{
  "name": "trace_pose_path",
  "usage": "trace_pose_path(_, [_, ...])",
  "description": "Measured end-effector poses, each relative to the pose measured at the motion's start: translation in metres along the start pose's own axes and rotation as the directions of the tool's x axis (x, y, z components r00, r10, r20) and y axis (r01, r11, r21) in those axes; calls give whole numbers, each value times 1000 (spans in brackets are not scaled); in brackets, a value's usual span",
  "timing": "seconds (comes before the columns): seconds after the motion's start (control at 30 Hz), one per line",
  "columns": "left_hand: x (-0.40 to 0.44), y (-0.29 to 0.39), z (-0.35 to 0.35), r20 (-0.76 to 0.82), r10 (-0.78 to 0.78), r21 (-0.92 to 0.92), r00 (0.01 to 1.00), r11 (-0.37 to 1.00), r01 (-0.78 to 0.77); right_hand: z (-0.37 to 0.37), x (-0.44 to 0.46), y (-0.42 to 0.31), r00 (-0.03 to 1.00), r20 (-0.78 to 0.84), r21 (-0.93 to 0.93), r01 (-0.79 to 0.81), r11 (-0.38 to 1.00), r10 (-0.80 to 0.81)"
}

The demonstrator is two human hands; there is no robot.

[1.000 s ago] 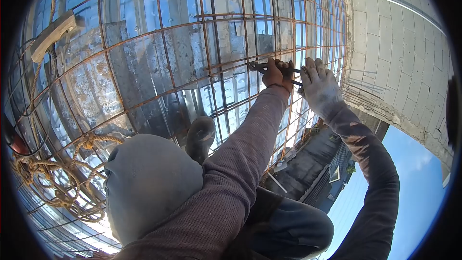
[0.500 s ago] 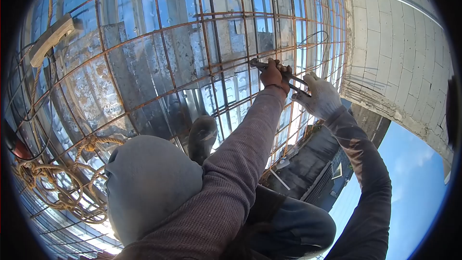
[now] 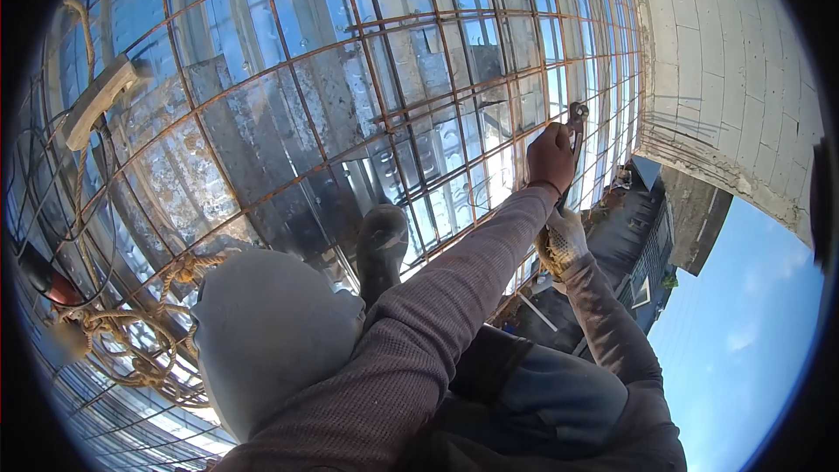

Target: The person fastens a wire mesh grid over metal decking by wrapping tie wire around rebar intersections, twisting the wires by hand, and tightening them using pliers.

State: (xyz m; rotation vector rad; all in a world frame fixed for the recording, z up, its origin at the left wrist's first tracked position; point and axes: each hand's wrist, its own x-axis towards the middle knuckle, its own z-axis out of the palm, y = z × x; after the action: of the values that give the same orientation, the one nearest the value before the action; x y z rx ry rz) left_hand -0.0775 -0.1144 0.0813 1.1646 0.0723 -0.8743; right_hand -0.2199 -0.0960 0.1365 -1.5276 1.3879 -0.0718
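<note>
My bare left hand [image 3: 551, 157] is closed around a dark metal tool, which looks like long-handled pincers [image 3: 576, 115], just below its head. Below it, my right hand [image 3: 564, 240], in a pale, dirty work glove, is wrapped round the lower part of the same tool. The forearm and left hand partly cover the handles. The tool's head points up, near the right side of a rusty rebar grid [image 3: 441, 105]. Whether the jaws touch a bar I cannot tell.
Shiny corrugated metal sheets [image 3: 323, 114] stand behind the grid. Coiled rope [image 3: 144, 354] and a wooden piece [image 3: 100, 103] hang at left. A black boot [image 3: 382, 249] rests by the bars. A block wall [image 3: 725, 70] rises at right, with rooftops [image 3: 625, 236] far below.
The tool and my left hand have moved right and turned from a sideways slant to nearly upright. My gloved right hand has dropped lower, below the left.
</note>
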Motion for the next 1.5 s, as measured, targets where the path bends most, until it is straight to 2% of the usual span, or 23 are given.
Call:
trace_pose_path(0.07, [-22,13,7,232,94,-47,968,995,-86,5,-35,-34,985,-79,168,-141,976,156])
trace_pose_path(0.13, [-30,29,7,414,280,16,866,949,-314,-9,-60,-40,973,228,414,-135,900,41])
trace_pose_path(0.2, [-23,45,1,512,390,135,766,844,-520,12,-89,-46,1000,-11,571,-16,821,27])
trace_pose_path(0.3, [15,77,-26,364,447,333,817,757,-562,38,-106,-23,945,259,821,-107,561,-199])
trace_pose_path(0.37, [52,88,-51,237,621,372,747,653,-660,66,-110,-5,903,341,890,-221,399,-261])
trace_pose_path(0.43, [69,116,-83,395,349,509,850,687,-519,70,-105,16,925,327,911,-255,323,-192])
trace_pose_path(0.47, [84,115,-98,445,277,591,852,624,-512,62,-93,37,947,288,918,-231,323,-142])
trace_pose_path(0.53, [73,129,-116,442,35,763,896,511,-396,45,-67,72,988,139,817,-152,556,65])
trace_pose_path(0.57, [71,125,-130,489,-52,770,871,494,-403,38,-51,85,988,-2,523,-133,842,157])
trace_pose_path(0.6, [67,120,-141,522,-141,780,841,477,-404,32,-35,93,967,-162,135,-178,975,199])
trace_pose_path(0.67, [45,126,-145,536,-350,824,768,414,-387,25,-16,107,895,-437,-455,-133,881,-91])
trace_pose_path(0.77, [14,128,-147,527,-437,835,729,422,-352,27,11,131,848,-522,-565,-264,782,-90])
trace_pose_path(0.87, [-23,131,-158,454,-563,883,691,385,-267,42,11,126,839,-540,-501,-260,825,-64])
trace_pose_path(0.93, [-29,110,-184,326,-575,881,751,473,-21,52,9,133,823,-558,-538,-264,801,-103])
trace_pose_path(1.07, [15,47,-228,222,-507,957,833,279,-85,58,-1,114,782,-608,-577,-317,753,-137])
trace_pose_path(1.13, [24,31,-208,344,-268,938,900,69,-338,55,-7,100,780,-610,-529,-270,804,-139])
trace_pose_path(1.17, [24,29,-192,415,-266,878,870,-132,-459,55,-13,89,793,-562,-568,-164,807,-235])
trace_pose_path(1.2, [25,26,-177,419,-278,874,864,-134,-467,58,-18,79,796,-506,-603,-53,796,-331])
trace_pose_path(1.27, [33,15,-152,487,-407,720,773,-313,-619,65,-12,69,782,-500,-626,-30,779,-372])
trace_pose_path(1.33, [49,0,-132,495,-412,719,765,-300,-627,68,1,68,855,-333,-626,116,771,-398])
trace_pose_path(1.4, [55,-12,-120,506,-407,719,761,-289,-632,79,22,79,849,-318,-607,161,779,-423])
trace_pose_path(1.47, [56,-22,-109,458,-443,738,771,-294,-607,84,42,81,960,-218,-402,77,913,-177])
trace_pose_path(1.5, [61,-28,-113,496,-437,695,751,-320,-644,82,49,79,981,-165,-447,17,895,-101])
